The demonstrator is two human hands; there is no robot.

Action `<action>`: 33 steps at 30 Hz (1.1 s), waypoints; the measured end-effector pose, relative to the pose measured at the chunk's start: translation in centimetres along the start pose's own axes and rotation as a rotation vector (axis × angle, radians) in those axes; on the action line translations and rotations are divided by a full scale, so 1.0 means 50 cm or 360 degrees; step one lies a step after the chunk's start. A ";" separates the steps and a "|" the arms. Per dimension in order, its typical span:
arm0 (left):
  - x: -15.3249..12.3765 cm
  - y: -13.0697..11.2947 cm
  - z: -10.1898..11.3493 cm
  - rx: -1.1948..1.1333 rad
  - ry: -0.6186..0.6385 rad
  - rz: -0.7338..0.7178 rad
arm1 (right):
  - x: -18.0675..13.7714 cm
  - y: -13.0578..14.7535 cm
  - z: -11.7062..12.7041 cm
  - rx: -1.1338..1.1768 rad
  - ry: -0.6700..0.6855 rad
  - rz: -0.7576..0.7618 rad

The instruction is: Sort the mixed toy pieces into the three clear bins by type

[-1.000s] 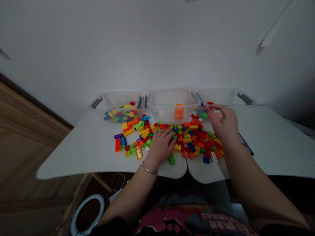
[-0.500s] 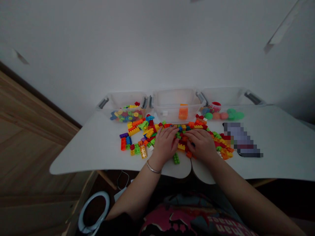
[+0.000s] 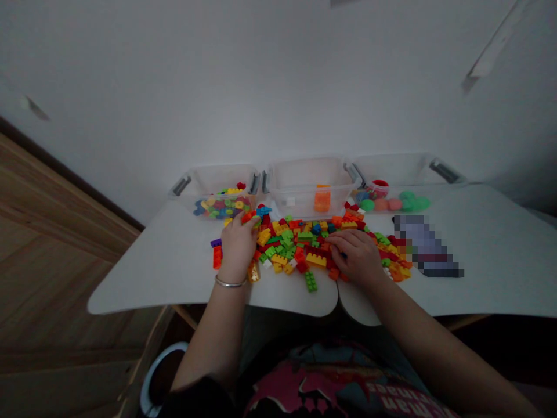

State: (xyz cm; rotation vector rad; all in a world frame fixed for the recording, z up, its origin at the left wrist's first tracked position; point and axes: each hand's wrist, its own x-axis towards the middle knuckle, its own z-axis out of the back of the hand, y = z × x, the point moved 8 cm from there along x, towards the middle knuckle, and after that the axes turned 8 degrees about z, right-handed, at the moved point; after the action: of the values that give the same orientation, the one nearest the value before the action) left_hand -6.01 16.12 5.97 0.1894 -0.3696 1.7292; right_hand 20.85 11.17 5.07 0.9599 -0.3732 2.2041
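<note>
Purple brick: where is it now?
In the head view, the purple brick lies at the left end of the scattered bricks, left of the left hand and just beyond an orange brick.

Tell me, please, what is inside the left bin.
The left bin holds a heap of colourful pieces, red, yellow, green and blue among them; any buried deeper cannot be seen.

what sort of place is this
Possibly a room in a home: loose toy bricks are spread over a white table, with clear plastic bins standing behind them.
</note>
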 end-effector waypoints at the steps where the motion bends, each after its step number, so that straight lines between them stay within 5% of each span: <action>1: 0.003 0.004 -0.009 -0.0006 0.0047 -0.0005 | 0.000 -0.001 0.000 0.0003 0.0001 -0.0005; 14: 0.018 0.015 -0.029 -0.0389 -0.0013 -0.0101 | 0.003 -0.003 0.002 0.0081 0.0039 -0.0067; 21: 0.014 0.038 -0.016 -0.1038 0.0057 0.0205 | 0.006 -0.006 0.006 0.0074 -0.0003 -0.0071; 28: -0.054 -0.073 0.033 -0.1383 0.0123 -0.0194 | 0.028 -0.020 0.007 0.0233 -0.0023 -0.0193; 33: -0.088 -0.169 0.019 -0.1358 0.0172 -0.0438 | 0.061 0.004 -0.009 0.0519 0.0001 -0.0193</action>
State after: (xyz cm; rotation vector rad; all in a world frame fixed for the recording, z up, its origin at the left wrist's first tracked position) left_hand 3.02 13.01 6.58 -0.4508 -0.9156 1.1840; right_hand 19.00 12.74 7.02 1.1205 0.0484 2.1922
